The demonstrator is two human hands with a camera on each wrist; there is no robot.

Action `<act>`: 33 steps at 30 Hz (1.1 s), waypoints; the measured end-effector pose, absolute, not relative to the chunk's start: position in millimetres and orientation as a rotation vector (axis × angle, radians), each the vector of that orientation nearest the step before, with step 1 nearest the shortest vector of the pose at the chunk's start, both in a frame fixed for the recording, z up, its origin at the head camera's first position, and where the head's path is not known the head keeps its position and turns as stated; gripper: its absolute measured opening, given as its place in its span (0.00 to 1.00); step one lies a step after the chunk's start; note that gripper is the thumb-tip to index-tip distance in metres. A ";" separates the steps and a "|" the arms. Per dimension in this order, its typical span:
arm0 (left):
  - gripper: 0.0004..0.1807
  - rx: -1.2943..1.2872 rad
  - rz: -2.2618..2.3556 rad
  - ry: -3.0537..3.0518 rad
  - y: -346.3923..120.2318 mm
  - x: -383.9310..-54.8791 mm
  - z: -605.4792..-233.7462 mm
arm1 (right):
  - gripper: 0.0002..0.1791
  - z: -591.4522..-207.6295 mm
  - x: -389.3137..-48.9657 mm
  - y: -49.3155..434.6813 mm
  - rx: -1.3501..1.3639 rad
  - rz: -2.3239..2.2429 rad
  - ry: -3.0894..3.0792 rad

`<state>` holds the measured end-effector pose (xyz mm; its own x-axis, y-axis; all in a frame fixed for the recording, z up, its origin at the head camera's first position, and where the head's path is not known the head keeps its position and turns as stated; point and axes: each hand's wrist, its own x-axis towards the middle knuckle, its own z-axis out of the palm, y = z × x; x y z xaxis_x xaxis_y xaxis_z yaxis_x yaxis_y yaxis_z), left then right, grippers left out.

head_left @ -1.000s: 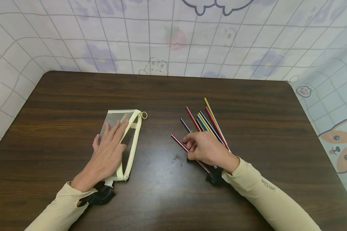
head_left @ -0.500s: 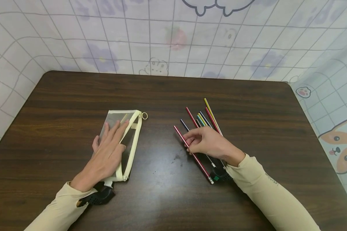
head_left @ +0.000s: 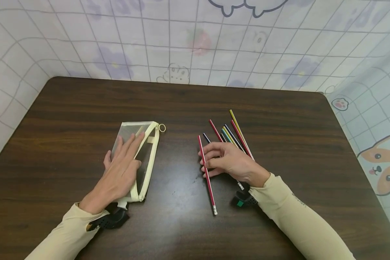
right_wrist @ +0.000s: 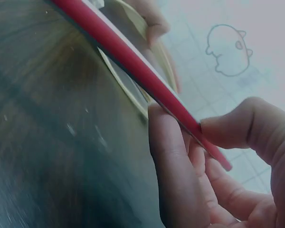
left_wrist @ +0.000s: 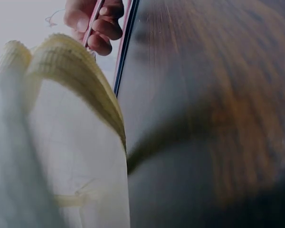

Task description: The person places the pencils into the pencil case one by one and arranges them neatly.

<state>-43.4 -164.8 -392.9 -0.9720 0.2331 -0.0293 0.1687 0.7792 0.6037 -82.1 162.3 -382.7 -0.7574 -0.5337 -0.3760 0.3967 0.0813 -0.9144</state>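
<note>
My left hand (head_left: 120,169) lies with straight fingers on a see-through zip pouch (head_left: 152,159) with pale yellow trim. The pouch's mouth gapes toward the right, as the right wrist view also shows. Between thumb and fingers, my right hand (head_left: 232,162) pinches a red-and-white striped pencil (head_left: 209,187), its eraser end pointing toward me. Close up in the right wrist view, the thumb presses the red pencil (right_wrist: 133,61) against the fingers. Several striped pencils (head_left: 238,135) lie fanned out behind and under the right hand, which partly hides them.
Everything lies on a dark wood-grain table (head_left: 182,231) with rounded back corners. Behind it and at the sides hangs a white grid-patterned covering (head_left: 143,54) with cartoon prints. A ring pull (head_left: 162,128) sits at the pouch's far corner.
My right hand has picked up the red pencil from the left of the pile and turned it more upright in the head view, its eraser end swinging left. The left hand stays on the pouch.
</note>
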 end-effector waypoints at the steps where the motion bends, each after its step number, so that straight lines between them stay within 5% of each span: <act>1: 0.39 0.328 0.958 2.867 -164.7 -43.6 -392.6 | 0.22 -382.7 -81.3 160.7 -0.129 -1.758 1.689; 33: 0.41 0.337 0.997 2.852 -159.6 -41.6 -389.4 | 0.20 -383.9 -83.5 77.0 0.081 -2.069 1.653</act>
<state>-41.6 -159.6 -389.4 -0.9703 0.2409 -0.0224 0.1744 0.7609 0.6250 -83.5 77.0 -383.9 -0.8795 -0.3333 -0.3397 0.4048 -0.1487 -0.9023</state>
